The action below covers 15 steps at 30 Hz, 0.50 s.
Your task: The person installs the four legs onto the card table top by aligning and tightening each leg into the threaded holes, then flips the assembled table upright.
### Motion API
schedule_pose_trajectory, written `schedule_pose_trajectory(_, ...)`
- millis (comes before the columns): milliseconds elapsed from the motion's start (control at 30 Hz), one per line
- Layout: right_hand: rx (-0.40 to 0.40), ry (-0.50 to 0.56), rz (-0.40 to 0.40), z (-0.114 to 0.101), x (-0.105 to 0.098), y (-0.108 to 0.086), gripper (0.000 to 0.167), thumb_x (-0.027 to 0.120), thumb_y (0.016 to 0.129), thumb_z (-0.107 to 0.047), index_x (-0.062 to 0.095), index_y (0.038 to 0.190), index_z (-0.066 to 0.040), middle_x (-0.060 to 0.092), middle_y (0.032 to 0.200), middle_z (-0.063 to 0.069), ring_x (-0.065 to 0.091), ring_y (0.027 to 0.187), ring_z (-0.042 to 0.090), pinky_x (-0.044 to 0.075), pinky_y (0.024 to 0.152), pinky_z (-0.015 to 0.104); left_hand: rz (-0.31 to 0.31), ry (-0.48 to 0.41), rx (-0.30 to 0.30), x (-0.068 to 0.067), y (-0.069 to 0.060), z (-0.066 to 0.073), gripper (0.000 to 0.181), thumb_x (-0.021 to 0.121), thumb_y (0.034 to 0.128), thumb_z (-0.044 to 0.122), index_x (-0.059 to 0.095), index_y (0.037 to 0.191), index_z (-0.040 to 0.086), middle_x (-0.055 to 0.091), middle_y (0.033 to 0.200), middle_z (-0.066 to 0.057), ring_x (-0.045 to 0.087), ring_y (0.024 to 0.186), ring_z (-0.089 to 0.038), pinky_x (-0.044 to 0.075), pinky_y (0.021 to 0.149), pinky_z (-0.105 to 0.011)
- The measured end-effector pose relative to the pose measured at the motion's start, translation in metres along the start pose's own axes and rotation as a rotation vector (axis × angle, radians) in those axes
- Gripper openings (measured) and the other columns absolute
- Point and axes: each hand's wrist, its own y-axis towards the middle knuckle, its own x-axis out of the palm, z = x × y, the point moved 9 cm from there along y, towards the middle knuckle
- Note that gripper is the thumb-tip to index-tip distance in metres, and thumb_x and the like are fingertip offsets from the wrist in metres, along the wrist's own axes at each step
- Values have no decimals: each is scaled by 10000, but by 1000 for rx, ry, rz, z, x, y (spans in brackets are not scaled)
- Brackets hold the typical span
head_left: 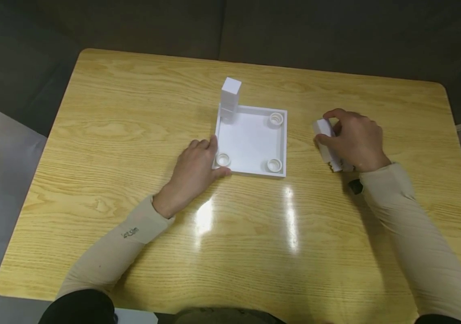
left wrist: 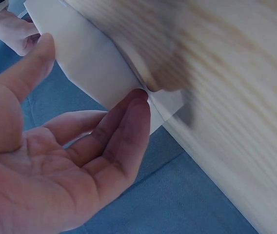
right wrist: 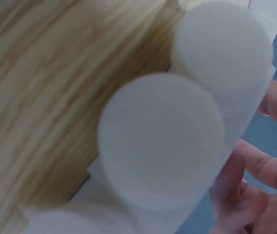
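Observation:
A white square tray (head_left: 250, 139) with low walls lies on the table, with round ring-like sockets (head_left: 275, 119) in its corners. At its back left corner a white square post (head_left: 230, 93) stands upright. My left hand (head_left: 195, 164) grips the front left corner, fingers on the left wall and thumb on the front wall. To the right of the tray, my right hand (head_left: 357, 137) pinches a white square post (head_left: 323, 130) by its far end, thumb and index finger on opposite sides. Round white ends (right wrist: 163, 141) of the posts fill the right wrist view.
The wooden table (head_left: 133, 112) has rounded corners and glossy light reflections in front of the tray. More white posts (head_left: 347, 166) lie partly hidden under my right hand. A dark cloth (head_left: 295, 31) hangs behind the table.

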Motion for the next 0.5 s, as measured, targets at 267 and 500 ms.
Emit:
schedule_pose_trajectory(267, -41, 102, 133, -9, -13, -4, 513, 809, 954, -204, 683, 1400, 16, 749, 989, 274, 710, 832, 407, 474, 649, 511, -1, 6, 0, -1, 0, 0, 928, 892, 895, 402, 514, 1466, -225, 725, 1215, -301, 689, 1046, -399, 593, 946, -463)
schedule_pose_trajectory(500, -91, 204, 270, -23, -28, -7, 522, 837, 939, -139, 692, 1426, -19, 745, 973, 241, 645, 816, 336, 397, 717, 326, -4, -9, -4, -1, 0, 1, 922, 884, 902, 396, 506, 1473, -222, 718, 1235, -313, 686, 1052, -406, 594, 940, -465)
